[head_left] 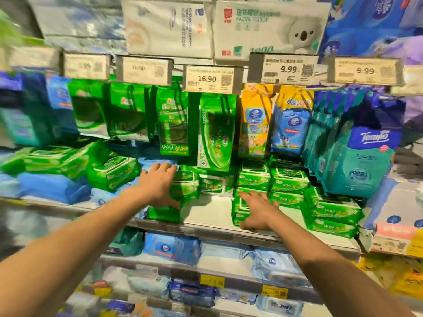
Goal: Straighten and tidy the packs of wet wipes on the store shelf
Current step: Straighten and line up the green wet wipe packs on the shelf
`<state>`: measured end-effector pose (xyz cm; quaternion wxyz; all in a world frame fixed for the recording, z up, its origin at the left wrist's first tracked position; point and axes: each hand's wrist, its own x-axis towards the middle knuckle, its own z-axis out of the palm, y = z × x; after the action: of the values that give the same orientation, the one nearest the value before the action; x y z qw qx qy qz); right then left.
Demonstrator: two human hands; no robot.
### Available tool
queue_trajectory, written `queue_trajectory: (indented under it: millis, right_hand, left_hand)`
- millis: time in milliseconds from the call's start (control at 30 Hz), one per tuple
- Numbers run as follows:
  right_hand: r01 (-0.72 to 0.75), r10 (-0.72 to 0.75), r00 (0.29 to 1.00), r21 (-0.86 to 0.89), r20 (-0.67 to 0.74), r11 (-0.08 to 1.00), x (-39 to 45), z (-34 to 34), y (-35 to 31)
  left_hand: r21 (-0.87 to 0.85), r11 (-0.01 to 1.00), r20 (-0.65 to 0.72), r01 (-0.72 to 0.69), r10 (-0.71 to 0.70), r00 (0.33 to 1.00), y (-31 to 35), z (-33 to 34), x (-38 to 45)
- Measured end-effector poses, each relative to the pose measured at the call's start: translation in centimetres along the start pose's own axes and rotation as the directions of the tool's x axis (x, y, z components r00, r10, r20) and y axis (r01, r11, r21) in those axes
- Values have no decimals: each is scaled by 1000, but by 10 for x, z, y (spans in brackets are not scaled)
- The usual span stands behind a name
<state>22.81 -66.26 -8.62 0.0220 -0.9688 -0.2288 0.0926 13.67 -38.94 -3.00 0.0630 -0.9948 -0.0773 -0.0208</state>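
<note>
Green packs of wet wipes fill the middle shelf (210, 211). My left hand (158, 179) lies flat, fingers spread, on top of a green stack (183, 193) near the shelf's centre. My right hand (256, 209) rests with fingers spread against the front of a lower green stack (238, 216) at the shelf's front edge. Neither hand grips a pack. One tilted green pack (112, 172) leans to the left of my left hand. Neat green stacks (288, 179) stand behind my right hand, and more green packs (332, 213) sit to its right.
Hanging green packs (215, 131), yellow and blue packs (254, 124) and teal Tempo packs (357, 161) dangle from hooks above the shelf. Price tags (210, 78) line the rail. Blue packs (52, 186) lie at the left. Lower shelves hold blue wipes (169, 248).
</note>
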Motion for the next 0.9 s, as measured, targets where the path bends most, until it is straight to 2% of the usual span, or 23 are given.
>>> queue_trajectory:
  millis: [100, 267, 367, 500, 633, 767, 900]
  right_hand:
    - [-6, 4, 1000, 72, 24, 997, 1, 0, 2]
    - [31, -34, 999, 84, 31, 996, 1, -2, 10]
    - [51, -47, 998, 100, -43, 994, -4, -5, 14]
    - [26, -28, 992, -17, -122, 1000, -16, -25, 33]
    - [-42, 24, 993, -163, -116, 986, -26, -35, 58]
    - [-69, 58, 995, -149, -75, 986, -27, -26, 75]
    - [-71, 63, 996, -152, -62, 986, -22, -18, 74]
  left_hand:
    - [-136, 991, 98, 4, 10, 995, -17, 8, 5]
    - [-225, 974, 58, -3, 16, 998, -9, 15, 18]
    - [-207, 978, 68, -30, 45, 997, -3, 17, 29]
    - [-109, 994, 67, -30, 38, 997, 7, 15, 37]
    - [-104, 994, 64, -29, 36, 997, 13, 10, 44]
    - [-67, 994, 1, -84, 84, 996, 19, 9, 47]
    - [-110, 983, -22, -147, 146, 989, 36, 7, 46]
